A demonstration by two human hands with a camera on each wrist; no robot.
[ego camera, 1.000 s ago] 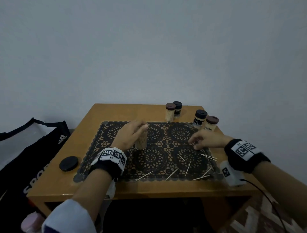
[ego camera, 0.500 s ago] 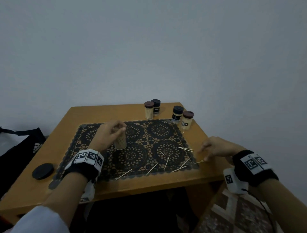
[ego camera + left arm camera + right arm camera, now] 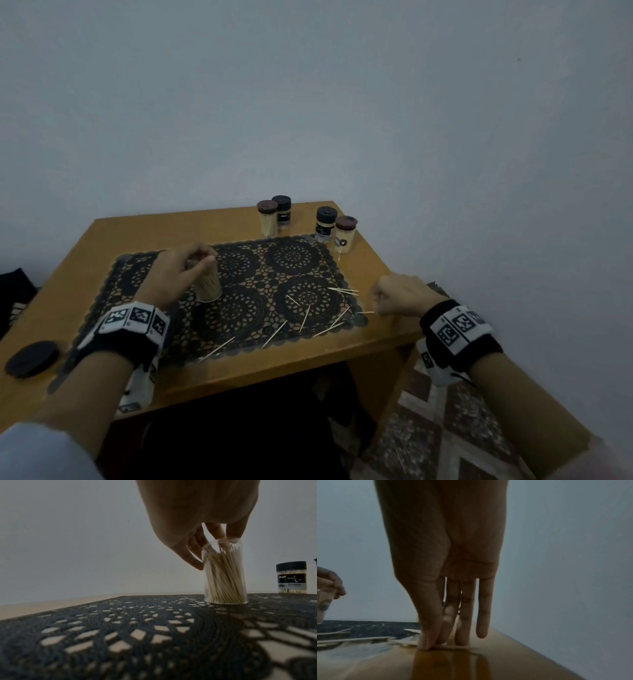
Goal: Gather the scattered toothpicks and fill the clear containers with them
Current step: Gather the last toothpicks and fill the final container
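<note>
An open clear container (image 3: 207, 284) (image 3: 224, 574), packed with toothpicks, stands upright on the black lace mat (image 3: 294, 257). My left hand (image 3: 185, 270) (image 3: 197, 543) grips its rim from above with thumb and fingertips. Several loose toothpicks (image 3: 305, 317) lie on the mat's right and front parts. My right hand (image 3: 397, 298) (image 3: 443, 628) is off the mat, on bare wood near the table's right edge. Its thumb and fingertips pinch one toothpick (image 3: 365, 312) (image 3: 458, 648) that lies flat on the wood.
Four lidded toothpick jars (image 3: 325, 224) (image 3: 291, 578) stand at the back of the wooden table (image 3: 137, 229). A loose black lid (image 3: 32, 358) lies at the front left. A dark bag (image 3: 13, 301) sits left of the table; patterned carpet lies right of it.
My right hand has moved from the mat's right part out to the bare wood by the table edge and come down on a toothpick. My left hand stays on the container.
</note>
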